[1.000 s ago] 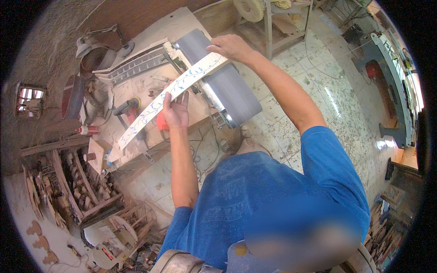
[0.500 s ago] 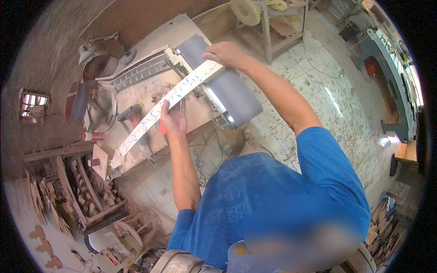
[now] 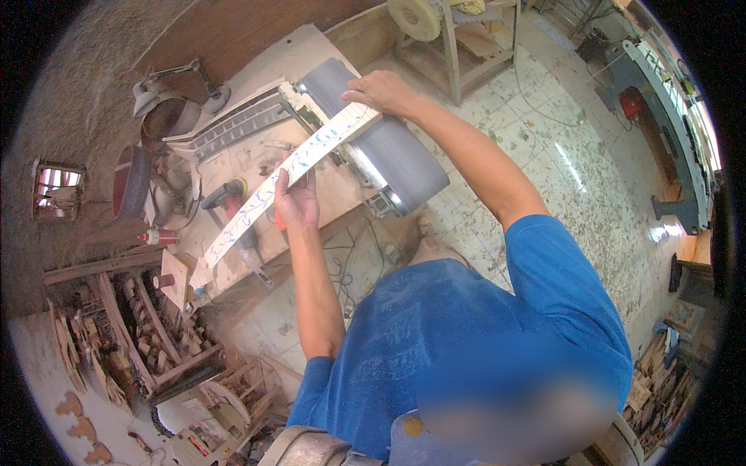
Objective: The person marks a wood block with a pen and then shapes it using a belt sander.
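A long, pale wooden strip with a blue leafy vine pattern (image 3: pixel 264 195) slants across the bench from lower left to upper right. Its upper right end lies over the grey abrasive belt of a belt sander (image 3: pixel 396 163). My right hand (image 3: pixel 381 92) grips that end, fingers closed along its far edge just above the belt. Farther down, my left hand (image 3: pixel 297 203) holds the strip around its middle, the thumb at the near edge and the fingers partly hidden beneath. The underside of the strip is out of sight.
On the dusty workbench (image 3: pixel 334 198) lie a power tool with a yellow disc (image 3: pixel 225 193) and a slatted rack (image 3: pixel 237 124). A desk lamp (image 3: pixel 148 99) and a red bottle (image 3: pixel 159 235) stand left. Wood scraps fill a crate (image 3: pixel 163 342). A round buffing wheel (image 3: pixel 414 19) stands beyond.
The view has shifted slightly. Both hands keep their hold on the strip, which stays in nearly the same place over the belt.
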`<state>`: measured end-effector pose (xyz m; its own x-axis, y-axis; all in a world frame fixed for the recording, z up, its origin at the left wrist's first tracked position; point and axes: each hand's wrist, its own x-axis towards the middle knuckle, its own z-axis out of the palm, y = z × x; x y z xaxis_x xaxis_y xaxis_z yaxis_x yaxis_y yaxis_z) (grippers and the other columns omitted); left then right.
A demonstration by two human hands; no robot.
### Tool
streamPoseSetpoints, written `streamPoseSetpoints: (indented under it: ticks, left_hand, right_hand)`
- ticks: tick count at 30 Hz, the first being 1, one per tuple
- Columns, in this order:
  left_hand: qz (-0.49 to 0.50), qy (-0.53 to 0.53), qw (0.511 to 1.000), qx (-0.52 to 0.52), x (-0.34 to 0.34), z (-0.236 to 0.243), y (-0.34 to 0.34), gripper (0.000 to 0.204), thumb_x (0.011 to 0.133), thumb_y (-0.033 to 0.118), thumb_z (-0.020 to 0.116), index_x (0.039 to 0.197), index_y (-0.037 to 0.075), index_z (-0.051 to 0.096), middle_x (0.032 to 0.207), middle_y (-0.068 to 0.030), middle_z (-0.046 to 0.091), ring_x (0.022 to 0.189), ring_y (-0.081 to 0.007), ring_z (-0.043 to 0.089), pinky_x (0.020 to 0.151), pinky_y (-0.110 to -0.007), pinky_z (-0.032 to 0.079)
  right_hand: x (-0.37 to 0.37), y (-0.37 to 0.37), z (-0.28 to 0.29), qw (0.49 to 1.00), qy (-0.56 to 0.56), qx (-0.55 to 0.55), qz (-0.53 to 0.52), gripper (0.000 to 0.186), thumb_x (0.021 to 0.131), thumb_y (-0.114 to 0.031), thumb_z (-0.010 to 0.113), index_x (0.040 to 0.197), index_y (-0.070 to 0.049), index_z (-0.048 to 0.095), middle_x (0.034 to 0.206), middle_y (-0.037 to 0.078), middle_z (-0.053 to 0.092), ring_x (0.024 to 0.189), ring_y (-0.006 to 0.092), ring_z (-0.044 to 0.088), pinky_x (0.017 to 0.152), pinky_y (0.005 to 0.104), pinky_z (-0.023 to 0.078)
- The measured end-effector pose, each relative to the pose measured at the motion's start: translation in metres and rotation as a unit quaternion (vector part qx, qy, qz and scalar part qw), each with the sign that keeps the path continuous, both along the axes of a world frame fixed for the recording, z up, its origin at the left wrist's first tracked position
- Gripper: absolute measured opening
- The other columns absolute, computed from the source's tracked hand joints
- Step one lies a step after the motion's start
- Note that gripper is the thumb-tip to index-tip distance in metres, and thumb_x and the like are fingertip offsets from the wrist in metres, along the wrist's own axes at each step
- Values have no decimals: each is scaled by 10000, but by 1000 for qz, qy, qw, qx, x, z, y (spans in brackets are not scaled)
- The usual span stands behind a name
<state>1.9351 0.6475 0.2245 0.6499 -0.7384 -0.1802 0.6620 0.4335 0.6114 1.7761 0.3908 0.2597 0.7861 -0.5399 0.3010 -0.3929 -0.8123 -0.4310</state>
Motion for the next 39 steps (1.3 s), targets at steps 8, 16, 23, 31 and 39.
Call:
streamPoseSetpoints:
  ticks: [8, 16, 23, 31, 39]
  left_hand:
    - [-4, 7, 1000, 0, -2, 0, -2, 446, 993, 178, 609, 1401, 104, 445, 1455, -102, 550, 1329, -294, 529, 1149, -489, 421]
    - [-16, 8, 1000, -5, -11, 3, -6, 400, 999, 173, 609, 1380, 100, 509, 1427, -106, 578, 1336, -292, 529, 1185, -494, 385]
    - [-25, 8, 1000, 0, -11, -1, -13, 424, 997, 244, 613, 1382, 95, 517, 1425, -82, 580, 1295, -269, 543, 1182, -481, 377]
    - [-20, 12, 1000, -10, -7, -7, -21, 420, 982, 248, 629, 1356, 77, 542, 1386, -102, 594, 1261, -282, 542, 1164, -493, 405]
    - [-27, 17, 999, -10, -10, -8, -21, 433, 969, 234, 648, 1363, 85, 549, 1382, -96, 588, 1250, -288, 544, 1142, -497, 433]
  right_hand:
    - [-1, -6, -1, 1000, -18, -4, 24, 491, 997, -572, 488, 978, -128, 697, 887, 211, 715, 881, 438, 680, 758, 551, 525]
    - [-7, -18, -1, 1000, 11, -4, 8, 505, 998, -585, 479, 963, -135, 705, 876, 201, 721, 880, 425, 691, 762, 540, 537]
    - [-11, -25, 0, 1000, 7, -13, 1, 511, 997, -592, 476, 969, -147, 726, 855, 187, 726, 863, 415, 703, 755, 530, 548]
    - [-13, -27, 8, 999, 30, -14, 3, 514, 998, -590, 476, 985, -146, 733, 866, 183, 730, 869, 415, 699, 758, 525, 541]
    - [-16, -28, 6, 999, 39, -21, -5, 525, 1003, -588, 466, 939, -126, 706, 874, 180, 725, 878, 418, 690, 767, 525, 528]
